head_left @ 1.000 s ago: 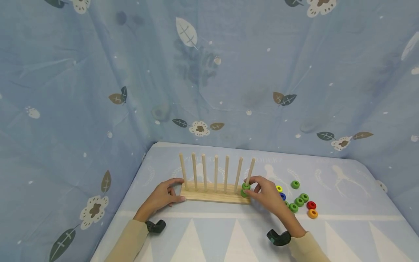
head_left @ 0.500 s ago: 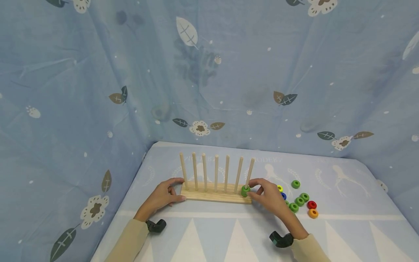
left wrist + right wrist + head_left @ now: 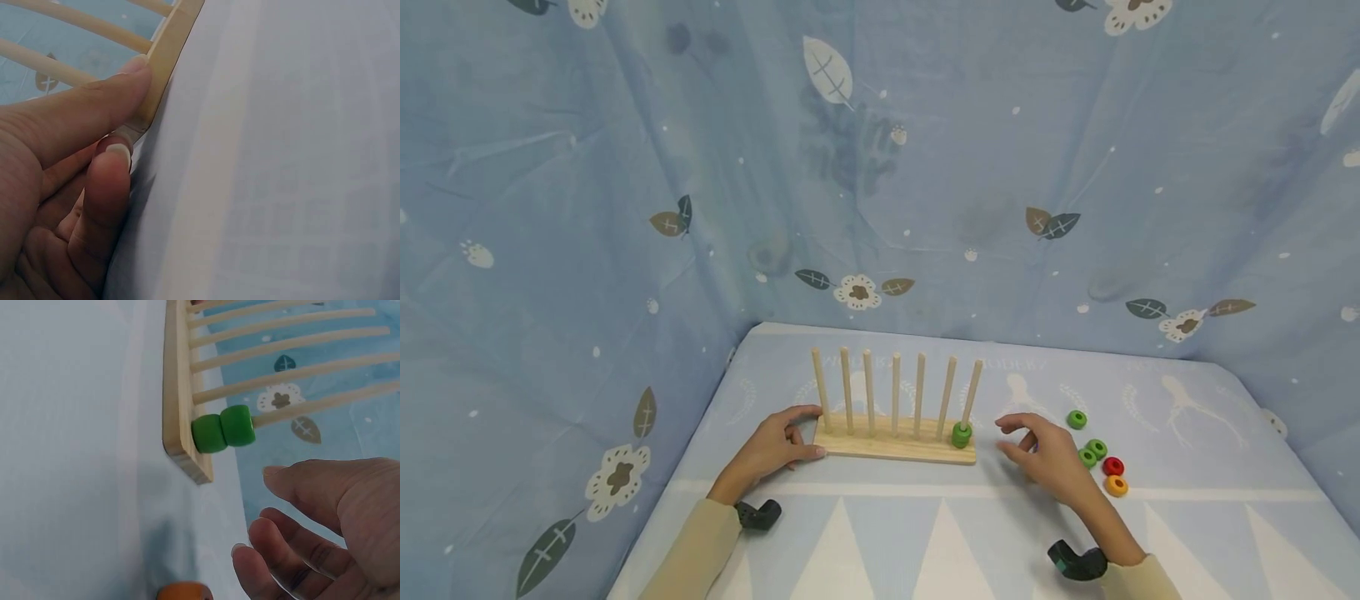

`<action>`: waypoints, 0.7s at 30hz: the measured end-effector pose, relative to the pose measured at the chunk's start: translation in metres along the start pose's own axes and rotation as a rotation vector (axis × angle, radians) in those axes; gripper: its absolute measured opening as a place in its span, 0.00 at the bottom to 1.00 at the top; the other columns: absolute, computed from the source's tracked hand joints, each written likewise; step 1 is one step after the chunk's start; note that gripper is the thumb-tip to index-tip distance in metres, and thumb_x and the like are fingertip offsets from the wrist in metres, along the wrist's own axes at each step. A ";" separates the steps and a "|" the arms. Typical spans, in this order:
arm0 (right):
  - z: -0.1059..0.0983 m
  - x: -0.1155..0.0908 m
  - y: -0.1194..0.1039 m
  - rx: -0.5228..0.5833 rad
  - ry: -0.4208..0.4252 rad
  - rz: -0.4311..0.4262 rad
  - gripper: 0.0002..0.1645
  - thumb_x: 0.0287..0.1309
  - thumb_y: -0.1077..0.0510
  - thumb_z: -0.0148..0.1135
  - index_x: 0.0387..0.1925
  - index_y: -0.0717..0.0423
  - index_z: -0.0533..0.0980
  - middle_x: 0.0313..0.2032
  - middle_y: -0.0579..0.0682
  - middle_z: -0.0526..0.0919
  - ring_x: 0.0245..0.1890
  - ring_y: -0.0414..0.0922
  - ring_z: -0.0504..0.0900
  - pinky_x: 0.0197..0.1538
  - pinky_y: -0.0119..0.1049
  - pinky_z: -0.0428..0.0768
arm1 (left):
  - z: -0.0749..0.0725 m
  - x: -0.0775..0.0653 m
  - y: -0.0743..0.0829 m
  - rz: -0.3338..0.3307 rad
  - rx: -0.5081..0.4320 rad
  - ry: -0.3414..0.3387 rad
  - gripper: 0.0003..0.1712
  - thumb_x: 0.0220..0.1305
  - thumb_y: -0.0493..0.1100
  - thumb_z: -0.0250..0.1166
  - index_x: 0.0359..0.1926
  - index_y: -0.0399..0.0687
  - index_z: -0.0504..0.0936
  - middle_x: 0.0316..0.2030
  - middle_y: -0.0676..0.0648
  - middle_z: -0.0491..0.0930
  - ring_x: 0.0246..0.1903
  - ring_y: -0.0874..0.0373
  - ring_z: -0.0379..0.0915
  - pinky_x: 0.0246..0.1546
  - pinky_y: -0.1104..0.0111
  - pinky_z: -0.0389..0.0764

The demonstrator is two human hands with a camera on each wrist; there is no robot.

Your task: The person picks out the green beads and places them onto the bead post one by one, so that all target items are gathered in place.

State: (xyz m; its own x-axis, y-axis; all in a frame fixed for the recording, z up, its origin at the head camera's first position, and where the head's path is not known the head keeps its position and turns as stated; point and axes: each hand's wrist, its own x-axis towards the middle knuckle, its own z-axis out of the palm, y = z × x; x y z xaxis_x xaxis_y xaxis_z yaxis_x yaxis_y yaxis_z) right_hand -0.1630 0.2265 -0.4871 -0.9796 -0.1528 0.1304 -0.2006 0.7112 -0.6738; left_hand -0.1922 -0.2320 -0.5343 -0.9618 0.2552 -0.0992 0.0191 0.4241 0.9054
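Observation:
A wooden peg rack (image 3: pixel 887 448) with a row of several upright pegs lies on the table. On its rightmost peg sit two stacked green beads (image 3: pixel 224 429), the lower one against the base. My left hand (image 3: pixel 775 442) holds the rack's left end between thumb and fingers; in the left wrist view the thumb (image 3: pixel 119 94) presses along the base's edge. To the right of the rack, apart from it, hovers my right hand (image 3: pixel 1048 458), fingers loosely bent and nothing between them. The other pegs carry no beads.
Right of my right hand lie loose green beads (image 3: pixel 1097 448), a red bead (image 3: pixel 1113 466) and an orange bead (image 3: pixel 1116 486). Another green bead (image 3: pixel 1077 419) lies farther back. My right hand covers other beads. A patterned blue cloth (image 3: pixel 970 167) hangs behind the table.
My right hand has slid a green bead down the rightmost peg onto the one below, let it go and drawn back to the right. The left hand has stayed on the rack.

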 end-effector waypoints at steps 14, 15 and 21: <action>-0.027 -0.031 0.024 -0.074 0.038 0.041 0.21 0.59 0.57 0.77 0.52 0.55 0.83 0.44 0.51 0.86 0.27 0.36 0.77 0.23 0.32 0.75 | -0.001 -0.001 0.003 0.002 -0.015 -0.003 0.43 0.53 0.45 0.82 0.69 0.49 0.75 0.20 0.44 0.75 0.16 0.55 0.68 0.19 0.65 0.76; -0.029 -0.034 0.026 -0.074 0.036 0.049 0.21 0.59 0.57 0.77 0.53 0.55 0.82 0.45 0.51 0.86 0.27 0.36 0.77 0.23 0.32 0.75 | -0.001 -0.001 0.004 0.005 -0.018 -0.005 0.43 0.54 0.44 0.82 0.69 0.49 0.75 0.20 0.44 0.75 0.16 0.55 0.68 0.19 0.65 0.76; -0.033 -0.050 0.034 -0.079 0.024 0.107 0.22 0.57 0.59 0.77 0.53 0.52 0.82 0.46 0.48 0.87 0.27 0.36 0.79 0.25 0.32 0.77 | -0.001 -0.002 0.003 0.001 -0.022 -0.019 0.43 0.54 0.45 0.82 0.70 0.49 0.75 0.20 0.45 0.75 0.16 0.55 0.68 0.19 0.65 0.76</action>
State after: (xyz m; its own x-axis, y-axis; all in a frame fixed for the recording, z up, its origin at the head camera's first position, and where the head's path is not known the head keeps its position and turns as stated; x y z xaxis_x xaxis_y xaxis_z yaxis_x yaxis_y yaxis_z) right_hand -0.1207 0.2807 -0.4928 -0.9952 -0.0571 0.0793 -0.0943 0.7742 -0.6259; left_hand -0.1903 -0.2325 -0.5307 -0.9565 0.2718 -0.1060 0.0137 0.4049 0.9143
